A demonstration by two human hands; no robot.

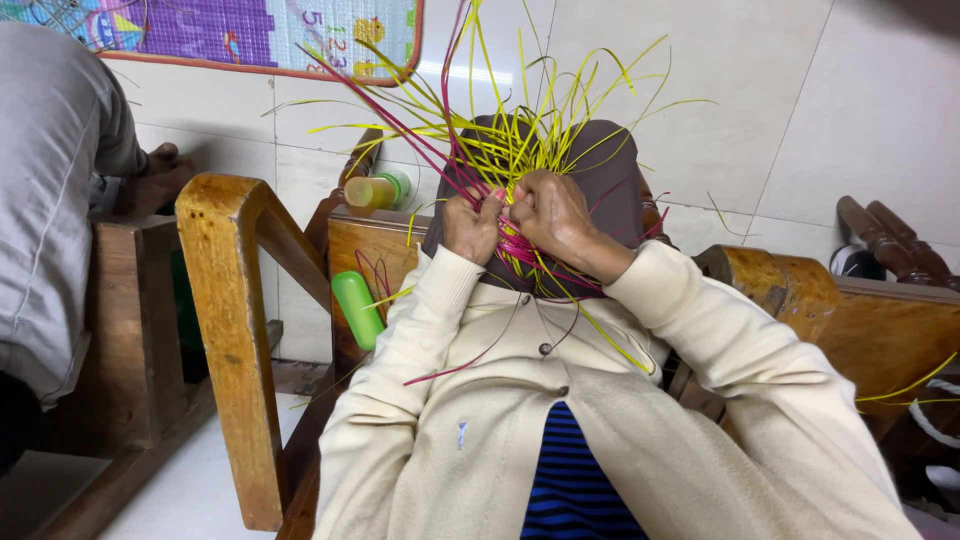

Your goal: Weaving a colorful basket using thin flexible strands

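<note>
We've got both hands shut on the woven strips (520,150): left hand (472,225) & right hand (552,212) pinch the yellow/pink bundle, knuckles nearly touching, above our cream cardigan (480,400).

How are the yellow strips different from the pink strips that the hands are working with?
The yellow strips are many and fan upward and outward above the hands; the pink strips are fewer and mostly gathered tight below the left hand and right hand. A few pink ones reach up or hang over the cream cardigan. Both are thin, flexible and gripped together.
</note>
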